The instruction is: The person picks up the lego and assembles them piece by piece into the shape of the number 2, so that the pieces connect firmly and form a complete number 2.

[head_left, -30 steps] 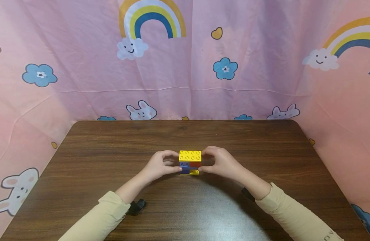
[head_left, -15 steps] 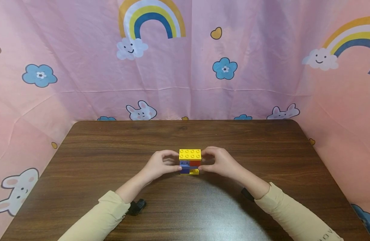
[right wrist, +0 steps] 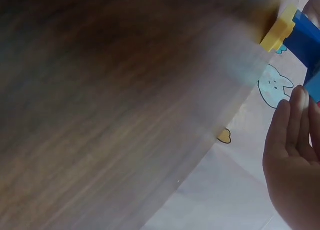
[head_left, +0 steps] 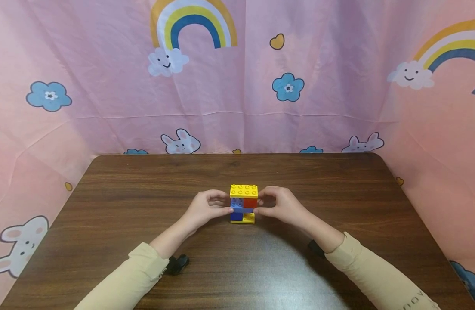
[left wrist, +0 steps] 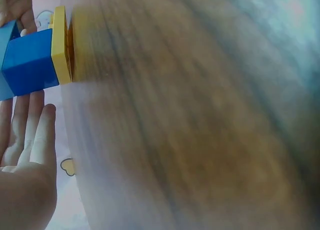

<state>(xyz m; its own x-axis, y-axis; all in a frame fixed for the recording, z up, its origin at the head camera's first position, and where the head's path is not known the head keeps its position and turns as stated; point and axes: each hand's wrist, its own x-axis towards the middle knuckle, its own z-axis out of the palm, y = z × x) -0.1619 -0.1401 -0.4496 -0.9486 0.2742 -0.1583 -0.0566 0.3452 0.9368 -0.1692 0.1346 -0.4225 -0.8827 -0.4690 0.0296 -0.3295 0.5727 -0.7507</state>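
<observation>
Between the two hands stands a stack of toy building bricks (head_left: 243, 210). On top is a yellow studded brick (head_left: 243, 190), above a light blue brick and a red brick (head_left: 250, 203). Lower down come a flat blue piece, a dark blue brick (left wrist: 31, 59) and a thin yellow base (left wrist: 61, 45). The left hand (head_left: 202, 210) pinches the stack's left side, thumb in front and fingers behind. On the opposite side the right hand (head_left: 281, 206) grips it likewise. Whether the base touches the table cannot be told.
The stack and hands are over a dark wooden table (head_left: 144, 181). A pink cloth (head_left: 237, 94) printed with rainbows, rabbits and flowers hangs behind and beside it. A black wrist device (head_left: 177, 264) sits below the left sleeve (head_left: 125, 275).
Both hands have risen slightly with the stack. Its yellow top has shifted away from the person, and more of the front side shows, while the base has hardly moved.
</observation>
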